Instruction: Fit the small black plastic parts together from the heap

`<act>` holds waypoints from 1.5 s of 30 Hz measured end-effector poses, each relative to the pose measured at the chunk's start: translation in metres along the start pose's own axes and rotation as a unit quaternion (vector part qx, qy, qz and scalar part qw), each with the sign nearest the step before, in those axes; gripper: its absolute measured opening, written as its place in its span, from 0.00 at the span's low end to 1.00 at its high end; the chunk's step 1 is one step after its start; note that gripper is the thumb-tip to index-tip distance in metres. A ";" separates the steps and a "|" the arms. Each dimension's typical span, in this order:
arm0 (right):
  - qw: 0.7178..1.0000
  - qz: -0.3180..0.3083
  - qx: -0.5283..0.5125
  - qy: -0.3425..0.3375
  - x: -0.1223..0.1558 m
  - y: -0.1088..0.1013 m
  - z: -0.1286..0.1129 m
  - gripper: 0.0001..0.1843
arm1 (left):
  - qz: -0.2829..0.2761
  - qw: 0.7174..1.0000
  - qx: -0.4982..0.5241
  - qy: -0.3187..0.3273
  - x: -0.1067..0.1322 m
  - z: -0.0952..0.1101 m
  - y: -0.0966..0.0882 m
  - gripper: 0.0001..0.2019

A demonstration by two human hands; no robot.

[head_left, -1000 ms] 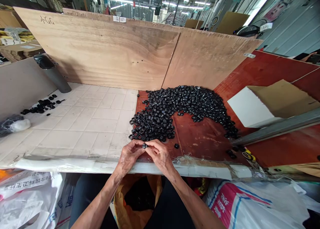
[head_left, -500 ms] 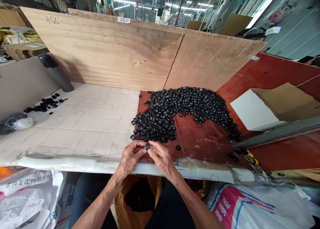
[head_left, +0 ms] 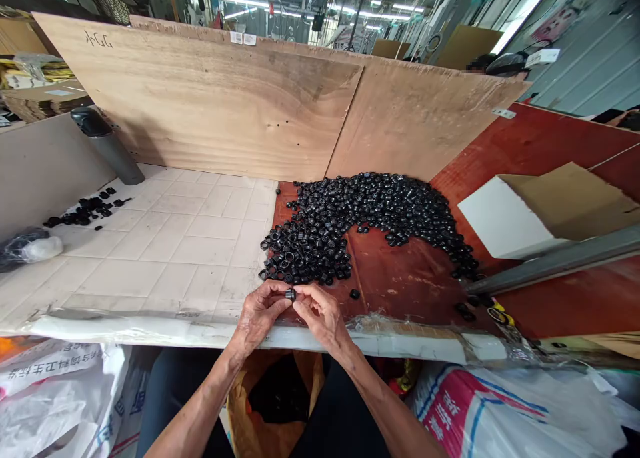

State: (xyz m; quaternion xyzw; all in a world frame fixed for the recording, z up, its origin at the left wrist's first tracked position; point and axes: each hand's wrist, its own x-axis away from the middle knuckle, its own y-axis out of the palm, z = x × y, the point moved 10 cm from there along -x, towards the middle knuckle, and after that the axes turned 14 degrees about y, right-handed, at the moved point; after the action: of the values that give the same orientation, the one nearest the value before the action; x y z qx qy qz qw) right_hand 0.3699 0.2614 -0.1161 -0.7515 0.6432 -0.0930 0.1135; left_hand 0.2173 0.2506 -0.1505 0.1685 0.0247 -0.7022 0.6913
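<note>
At bench front edge (head_left: 150, 331), L hand (head_left: 259, 315) & R hand (head_left: 323, 317) are together, both pinching 1 small black ring (head_left: 290, 295) btwn them, just in front of the heap of black rings (head_left: 370, 201) on red plywood (head_left: 400, 278). 1 stray ring (head_left: 355, 294) lies close by. Main risk: ring is tiny & looks slick, so a weak pinch could drop it over the edge into the orange bag (head_left: 240, 391) below, or back into the heap.
</note>
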 end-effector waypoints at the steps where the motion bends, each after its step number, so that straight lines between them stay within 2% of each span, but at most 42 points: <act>1: 1.000 -0.008 -0.011 0.005 0.000 0.002 0.003 0.12 | -0.007 1.000 0.004 -0.002 0.000 0.000 0.002 0.11; 4: 0.998 -0.007 -0.038 0.048 -0.001 0.006 0.015 0.11 | -0.030 0.999 -0.022 0.020 0.000 0.005 0.005 0.09; 6: 0.994 -0.010 -0.060 0.090 0.001 0.011 0.023 0.12 | -0.044 0.992 -0.096 0.067 0.000 0.014 0.005 0.07; 9: 0.977 -0.040 -0.100 0.185 0.011 0.020 0.037 0.11 | -0.067 0.961 -0.223 0.152 0.007 0.034 0.009 0.06; 11: 0.967 -0.085 -0.079 0.228 0.021 0.024 0.041 0.12 | -0.089 0.945 -0.267 0.168 0.014 0.043 0.013 0.08; 12: 0.969 -0.092 -0.044 0.224 0.025 0.020 0.040 0.13 | -0.110 0.941 -0.278 0.155 0.018 0.044 0.016 0.08; 13: 0.977 -0.076 0.006 0.201 0.027 0.009 0.037 0.13 | -0.140 0.939 -0.285 0.134 0.021 0.044 0.020 0.07; 14: 0.984 -0.034 0.062 0.163 0.027 -0.009 0.033 0.12 | -0.175 0.935 -0.288 0.110 0.024 0.042 0.025 0.06; 15: 0.985 0.035 0.120 0.117 0.027 -0.032 0.027 0.09 | -0.206 0.930 -0.291 0.085 0.027 0.040 0.030 0.05; 16: 0.975 0.122 0.172 0.071 0.028 -0.059 0.022 0.08 | -0.221 0.927 -0.296 0.064 0.027 0.037 0.032 0.04; 18: 0.935 0.252 0.247 0.015 0.032 -0.101 0.022 0.15 | -0.187 0.926 -0.325 0.044 0.019 0.033 0.028 0.07; 20: 0.918 0.275 0.284 -0.011 0.026 -0.118 0.033 0.20 | -0.103 0.920 -0.376 0.049 0.004 0.028 0.017 0.05; 22: 0.925 0.236 0.294 -0.036 0.014 -0.114 0.043 0.17 | -0.060 0.901 -0.423 0.074 -0.011 0.020 0.016 0.07; 24: 0.939 0.181 0.285 -0.059 0.004 -0.096 0.046 0.15 | -0.066 0.883 -0.455 0.090 -0.023 0.010 0.022 0.15; 26: 0.951 0.138 0.266 -0.072 -0.002 -0.073 0.042 0.12 | -0.086 0.870 -0.477 0.091 -0.030 0.002 0.028 0.19; 29: 0.968 0.107 0.215 -0.069 -0.010 -0.044 0.035 0.08 | -0.100 0.860 -0.492 0.089 -0.030 0.000 0.030 0.16; 32: 0.983 0.093 0.151 -0.047 -0.016 -0.027 0.035 0.07 | -0.088 0.867 -0.482 0.085 -0.025 0.001 0.025 0.10; 35: 0.988 0.077 0.135 -0.027 -0.018 -0.018 0.038 0.10 | -0.061 0.871 -0.483 0.063 -0.023 -0.001 0.014 0.06; 38: 0.986 0.042 0.157 -0.040 -0.015 -0.012 0.032 0.15 | -0.043 0.872 -0.482 0.076 -0.024 0.002 0.011 0.08; 41: 0.982 0.031 0.176 -0.059 -0.011 -0.012 0.024 0.12 | -0.024 0.878 -0.470 0.090 -0.021 0.009 0.009 0.09; 43: 0.982 0.027 0.174 -0.070 -0.008 -0.013 0.021 0.12 | 0.001 0.884 -0.461 0.081 -0.014 0.015 -0.001 0.10; 45: 0.983 0.015 0.165 -0.079 -0.005 -0.011 0.020 0.11 | 0.041 0.881 -0.465 0.072 -0.005 0.023 -0.018 0.09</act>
State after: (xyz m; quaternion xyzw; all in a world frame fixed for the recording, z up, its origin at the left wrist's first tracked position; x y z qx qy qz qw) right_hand 0.3855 0.2690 -0.1314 -0.7174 0.6196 -0.1368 0.2878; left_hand 0.1948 0.2506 -0.1315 -0.1219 0.3911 -0.5671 0.7145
